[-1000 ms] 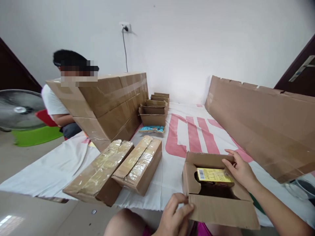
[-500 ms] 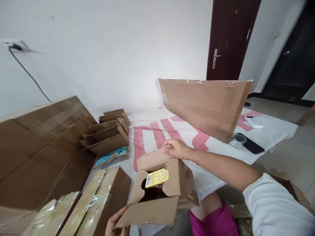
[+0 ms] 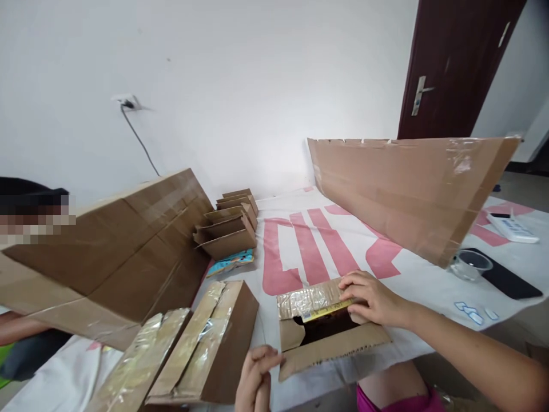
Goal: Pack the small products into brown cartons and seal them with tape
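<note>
A small cardboard box point(image 3: 334, 353) lies in front of me with its top flaps partly folded in and a dark gap between them. A yellow printed card point(image 3: 328, 311) with a barcode shows inside, mostly covered by the far, tape-covered flap. My right hand point(image 3: 369, 300) curls over the right end of that far flap, thumb toward the gap. At the near flap's left corner, my left hand point(image 3: 255, 377) has bent fingers, with a fingertip against the cardboard. Two taped boxes point(image 3: 206, 337) sit to the left.
Large cardboard panels stand at left point(image 3: 141, 246) and right point(image 3: 398, 194). Several open boxes point(image 3: 234, 229) and a blue packet point(image 3: 231, 262) lie near the wall. A tape roll point(image 3: 470, 264), a black phone point(image 3: 510, 277) and a white device point(image 3: 512, 228) rest at right. A person's arm point(image 3: 17, 327) shows far left.
My view has swung left. The far flap has folded inward over the yellow card, and the near flap is tilted higher. My right hand now reaches over the box's right end.
</note>
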{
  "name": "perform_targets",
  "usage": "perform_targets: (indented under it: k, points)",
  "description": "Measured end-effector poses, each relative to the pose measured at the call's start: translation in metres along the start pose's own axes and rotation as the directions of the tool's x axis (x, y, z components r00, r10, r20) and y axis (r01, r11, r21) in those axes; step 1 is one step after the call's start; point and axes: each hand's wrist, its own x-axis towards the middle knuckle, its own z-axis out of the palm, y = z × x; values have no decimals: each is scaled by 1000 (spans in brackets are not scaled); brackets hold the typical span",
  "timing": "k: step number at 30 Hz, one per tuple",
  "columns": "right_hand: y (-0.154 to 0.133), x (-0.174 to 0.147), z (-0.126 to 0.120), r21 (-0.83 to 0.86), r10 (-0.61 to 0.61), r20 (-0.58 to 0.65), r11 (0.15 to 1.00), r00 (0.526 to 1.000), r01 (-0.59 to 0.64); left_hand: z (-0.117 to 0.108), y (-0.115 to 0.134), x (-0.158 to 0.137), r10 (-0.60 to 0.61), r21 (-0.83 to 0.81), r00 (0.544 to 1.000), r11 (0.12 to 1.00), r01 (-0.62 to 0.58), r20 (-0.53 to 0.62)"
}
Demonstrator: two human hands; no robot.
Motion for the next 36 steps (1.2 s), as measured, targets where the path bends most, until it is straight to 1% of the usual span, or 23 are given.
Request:
perform_targets:
  k: [2, 4, 6, 8, 10, 12, 14, 15, 17, 20, 26, 28, 33, 34, 36]
  points:
    - [2, 2, 2, -13, 6, -6, 1000, 1000, -6, -4, 0, 19, -39, 38, 999, 999, 39, -2]
    - [4, 4, 3, -24, 13, -7, 1000, 1000, -13, -3, 0, 39, -60, 99, 997, 994, 56, 42]
    - [7, 5, 4, -31, 11, 0, 999, 1000, -11, 3, 2, 58, -62, 140, 990, 989, 44, 123]
    - [8, 6, 4, -34, 7, 6, 999, 1000, -7, 12, 6, 74, -70, 174, 969, 984, 28, 238]
    - [8, 7, 4, -37, 12, 12, 999, 1000, -11, 21, 13, 87, -89, 242, 918, 970, -8, 388]
    - [8, 8, 3, -38, 18, 22, 999, 1000, -18, 29, 19, 98, -93, 314, 845, 945, -93, 527]
    - [7, 9, 2, -37, 20, 27, 999, 999, -19, 38, 23, 104, -73, 358, 780, 912, -199, 621]
    - [7, 10, 1, -35, 20, 29, 999, 999, -19, 42, 24, 107, -60, 371, 760, 896, -244, 647]
    - [6, 10, 1, -32, 21, 33, 999, 999, -20, 50, 24, 108, -44, 398, 743, 865, -307, 668]
    - [6, 11, 0, -25, 33, 49, 999, 998, -32, 58, 21, 107, -19, 417, 742, 836, -356, 671]
    - [8, 11, 1, 3, 67, 51, 998, 996, -67, 58, 20, 104, 43, 363, 745, 853, -374, 666]
    - [8, 11, 2, 5, 69, 51, 998, 996, -69, 59, 20, 105, 55, 359, 737, 847, -392, 674]
    - [6, 11, 1, -2, 78, 58, 997, 995, -78, 65, 24, 107, -34, 466, 717, 782, -414, 696]
    - [6, 11, 1, -3, 81, 55, 997, 995, -81, 66, 24, 107, -44, 477, 718, 776, -413, 695]
    - [6, 10, 1, 2, 79, 46, 997, 996, -79, 67, 25, 106, -52, 473, 725, 789, -392, 687]
